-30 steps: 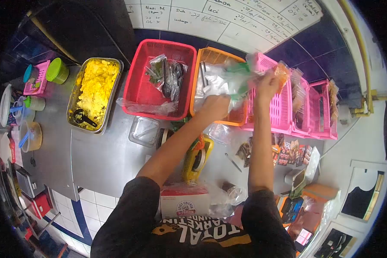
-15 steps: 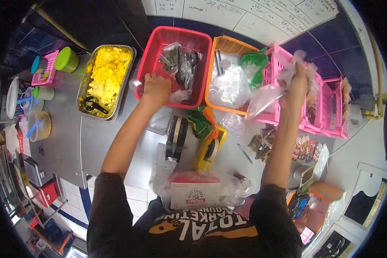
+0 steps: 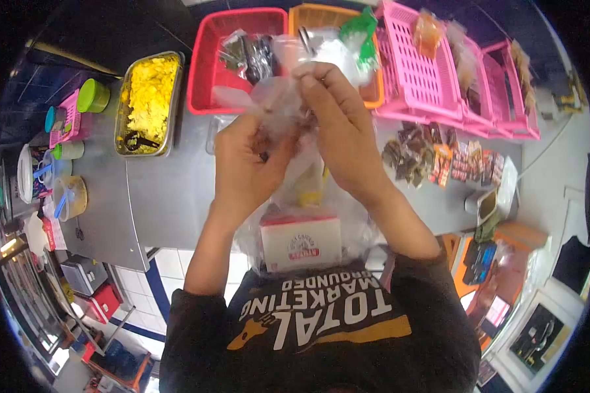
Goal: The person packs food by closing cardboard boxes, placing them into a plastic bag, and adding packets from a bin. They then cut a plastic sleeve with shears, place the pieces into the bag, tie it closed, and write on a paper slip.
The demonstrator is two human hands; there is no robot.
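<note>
Clear plastic bag (image 3: 272, 98) up between your hands, loose film flaring toward the red basket (image 3: 206, 59), long axis too blurred to call, your right hand (image 3: 342, 128) pinching film, your left hand (image 3: 248, 164) curled around it.

Grey metal worktop (image 3: 170, 190) ran from nine to three o'clock. Dark blue tiled wall (image 3: 29, 72) stood at ten. White floor tiles (image 3: 170, 263) with dark blue strip (image 3: 152, 288) showed at seven. White-framed panel (image 3: 537, 337) at four.

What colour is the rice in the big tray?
Bright yellow, with paler patches; the rice shows best in the head view.
</note>
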